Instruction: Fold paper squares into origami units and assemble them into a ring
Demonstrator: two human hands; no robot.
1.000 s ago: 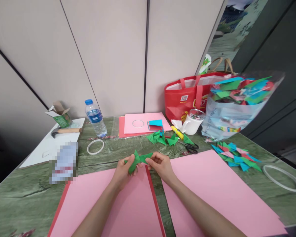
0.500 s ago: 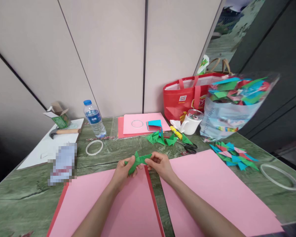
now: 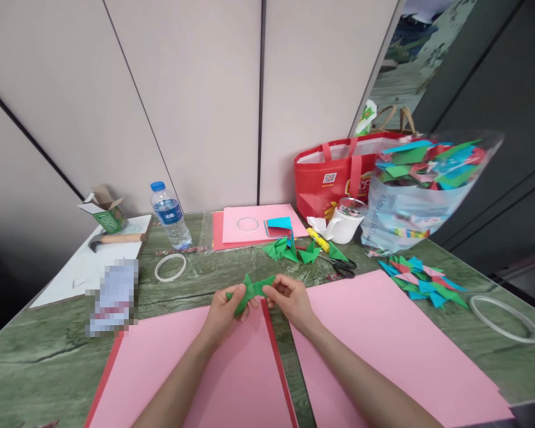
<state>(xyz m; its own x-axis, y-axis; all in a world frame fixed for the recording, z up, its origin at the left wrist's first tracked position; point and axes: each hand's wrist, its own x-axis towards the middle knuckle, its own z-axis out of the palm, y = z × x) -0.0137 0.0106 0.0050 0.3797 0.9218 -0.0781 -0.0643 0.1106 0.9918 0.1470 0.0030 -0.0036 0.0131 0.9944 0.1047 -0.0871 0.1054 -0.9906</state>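
A piece of folded green paper (image 3: 251, 289) is held up between both hands, above the far edge of the pink sheets (image 3: 169, 362). My left hand (image 3: 225, 309) pinches its left side, thumb in front and fingers partly hidden behind. At the right end, my right hand (image 3: 289, 299) grips the paper between thumb and fingertips. Beyond the hands lie several folded green paper pieces (image 3: 310, 254) and a blue folded piece (image 3: 279, 223). A second stack of pink sheets (image 3: 383, 351) lies under my right forearm.
Black-handled scissors (image 3: 344, 267), a white mug (image 3: 346, 221) and a red bag (image 3: 325, 184) stand or lie at the back right, beside a plastic bag of folded papers (image 3: 410, 208). A tape roll (image 3: 170, 267), water bottle (image 3: 172, 217) and hammer (image 3: 118, 238) are to the left.
The green paper has tilted very slightly between my fingers. Both hands keep nearly the same place and the same hold.
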